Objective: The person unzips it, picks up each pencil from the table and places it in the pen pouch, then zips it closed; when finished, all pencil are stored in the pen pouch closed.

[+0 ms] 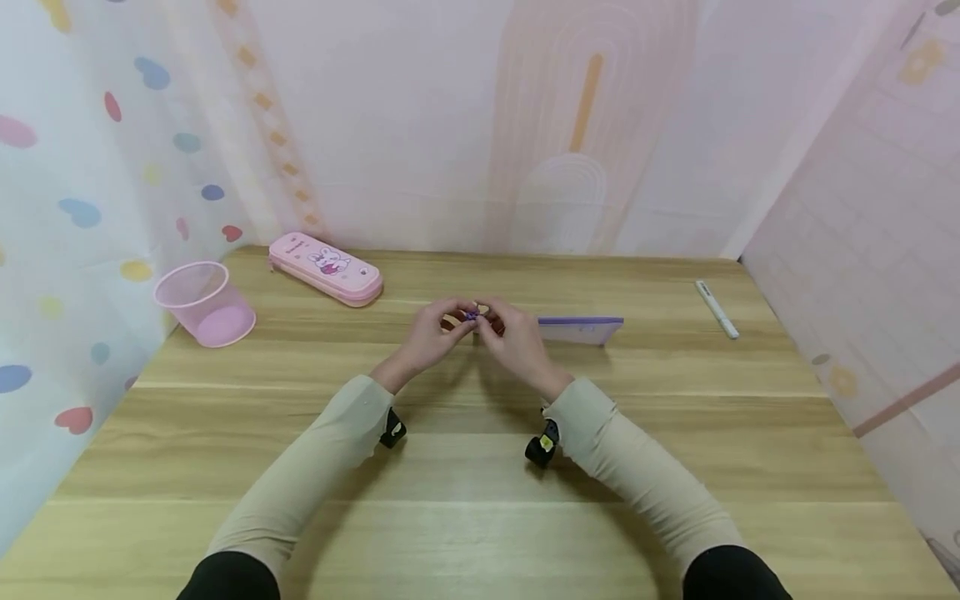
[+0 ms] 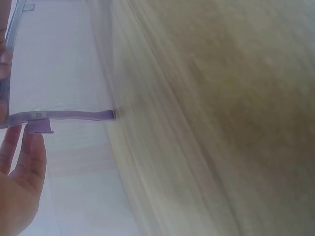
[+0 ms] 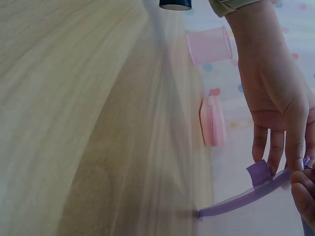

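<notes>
A translucent zip pouch (image 1: 577,332) with purple trim stands on its long edge, reaching right from both hands in the head view. My left hand (image 1: 433,336) pinches a small purple piece at the pouch's top corner, between thumb and index finger. Facing it, my right hand (image 1: 517,342) pinches the same corner, thumb and index fingertips meeting those of the left. The left wrist view shows the pouch's short purple edge (image 2: 74,116) with a "25" label and a small purple tab (image 2: 40,126). In the right wrist view, left fingers hang beside that tab (image 3: 259,173).
A pink pencil case (image 1: 326,268) with a bunny print lies at the back left of the wooden table (image 1: 465,517). Left of it, a pink cup (image 1: 206,304) leans over. A white pen (image 1: 717,309) lies back right. Patterned cloth (image 1: 420,125) hangs behind.
</notes>
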{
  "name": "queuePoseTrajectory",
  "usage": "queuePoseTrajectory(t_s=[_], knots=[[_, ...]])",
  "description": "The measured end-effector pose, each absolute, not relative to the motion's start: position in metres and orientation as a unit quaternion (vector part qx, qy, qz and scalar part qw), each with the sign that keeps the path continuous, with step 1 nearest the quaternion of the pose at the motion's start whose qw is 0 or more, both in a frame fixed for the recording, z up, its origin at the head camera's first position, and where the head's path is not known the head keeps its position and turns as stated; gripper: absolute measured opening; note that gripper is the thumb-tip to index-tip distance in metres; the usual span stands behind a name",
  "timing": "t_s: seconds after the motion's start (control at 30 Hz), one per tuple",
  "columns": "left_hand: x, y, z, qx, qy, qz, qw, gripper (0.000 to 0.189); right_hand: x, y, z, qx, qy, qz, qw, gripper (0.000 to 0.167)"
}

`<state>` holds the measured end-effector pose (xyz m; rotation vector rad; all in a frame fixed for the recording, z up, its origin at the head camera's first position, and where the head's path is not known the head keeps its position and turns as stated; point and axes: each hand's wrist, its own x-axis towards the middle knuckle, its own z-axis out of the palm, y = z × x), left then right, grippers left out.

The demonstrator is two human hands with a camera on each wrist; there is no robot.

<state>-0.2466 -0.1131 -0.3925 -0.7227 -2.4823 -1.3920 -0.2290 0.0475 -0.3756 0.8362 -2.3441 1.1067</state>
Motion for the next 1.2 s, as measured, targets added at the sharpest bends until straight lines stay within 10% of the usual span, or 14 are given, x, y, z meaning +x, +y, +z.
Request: queuePoseTrajectory(t_s=[1.2], knots=[[-0.242, -0.107, -0.387, -0.249, -0.849, -0.447, 0.134, 0.012, -0.231, 0.068, -0.371, 0.180, -0.809, 0.554, 0.074, 0.024]])
